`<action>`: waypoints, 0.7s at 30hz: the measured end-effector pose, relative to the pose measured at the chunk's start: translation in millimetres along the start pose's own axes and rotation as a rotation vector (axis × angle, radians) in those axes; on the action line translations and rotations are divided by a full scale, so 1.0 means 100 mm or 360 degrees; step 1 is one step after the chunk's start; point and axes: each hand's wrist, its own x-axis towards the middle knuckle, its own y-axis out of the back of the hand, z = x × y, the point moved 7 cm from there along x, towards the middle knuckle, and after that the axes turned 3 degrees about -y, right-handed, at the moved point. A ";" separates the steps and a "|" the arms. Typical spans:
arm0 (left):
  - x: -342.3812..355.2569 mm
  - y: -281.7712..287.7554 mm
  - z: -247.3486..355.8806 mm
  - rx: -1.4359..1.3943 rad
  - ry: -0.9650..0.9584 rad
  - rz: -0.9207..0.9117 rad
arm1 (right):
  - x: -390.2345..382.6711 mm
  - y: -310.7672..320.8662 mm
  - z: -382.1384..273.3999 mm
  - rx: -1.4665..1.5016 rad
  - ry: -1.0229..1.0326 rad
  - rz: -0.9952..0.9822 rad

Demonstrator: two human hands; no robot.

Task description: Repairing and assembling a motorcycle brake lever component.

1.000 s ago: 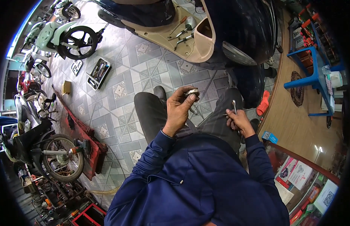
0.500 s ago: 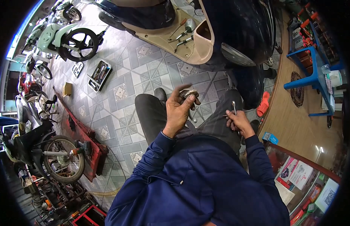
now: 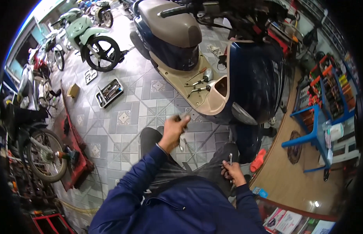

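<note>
My left hand [image 3: 174, 132] is raised over the floor ahead of my left knee, closed and smeared by motion. Its fingers grip a small metal part [image 3: 184, 116], greyish and too blurred to tell its kind. Over my right thigh, my right hand [image 3: 233, 173] is wrapped round a shiny wrench [image 3: 230, 156], whose rounded end points up and away from me. A thin piece also sticks out to the left of those fingers. Between my legs a bright metal piece [image 3: 181, 146] shows near the floor, partly below the left hand.
A dark blue scooter [image 3: 253, 78] stands ahead; two mirrors [image 3: 208, 75] and an orange-handled screwdriver [image 3: 203, 70] lie on its beige footboard [image 3: 201, 107]. An open tool case [image 3: 109, 93] rests on the tiles at left. At right are a blue stool [image 3: 312, 138] and an orange-red cloth item [image 3: 258, 160].
My view has tilted up, showing more of the scooter. My left hand has moved left and turned, with the small metal part in its fingers. The right hand keeps the wrench over my thigh.
</note>
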 end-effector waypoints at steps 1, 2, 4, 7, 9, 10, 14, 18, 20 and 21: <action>0.16 0.01 0.37 0.0215 -0.0241 0.0088 | 0.01 0.00 -0.01 -0.0007 -0.0002 0.0003; 0.30 0.01 0.77 0.0399 -0.0654 0.0084 | 0.01 0.01 -0.01 -0.0014 -0.0005 0.0006; 0.37 -0.02 1.59 0.0769 -0.1384 0.0212 | 0.02 0.02 0.01 -0.0059 -0.0002 0.0019; 0.35 -0.04 2.57 0.0601 -0.1726 0.0249 | 0.05 0.02 0.02 -0.0028 -0.0007 0.0010; 0.39 -0.05 2.99 0.0616 -0.1878 0.0325 | 0.04 0.02 0.01 -0.0050 -0.0013 0.0022; 0.46 -0.03 3.14 0.0597 -0.1873 0.0353 | 0.04 0.02 0.01 -0.0036 -0.0028 0.0026; 0.80 -0.10 3.37 0.0955 -0.1732 0.0309 | -0.02 0.00 -0.04 -0.0047 -0.0077 0.0058; 1.07 -0.24 3.34 0.1189 -0.1653 0.0301 | -0.05 0.01 -0.03 -0.0050 -0.0125 0.0085; 1.23 -0.35 3.27 0.1317 -0.1625 0.0169 | -0.04 0.00 -0.04 -0.0057 -0.0140 0.0093; 1.32 -0.35 3.25 0.1302 -0.1619 0.0174 | -0.04 -0.01 -0.04 -0.0060 -0.0159 0.0080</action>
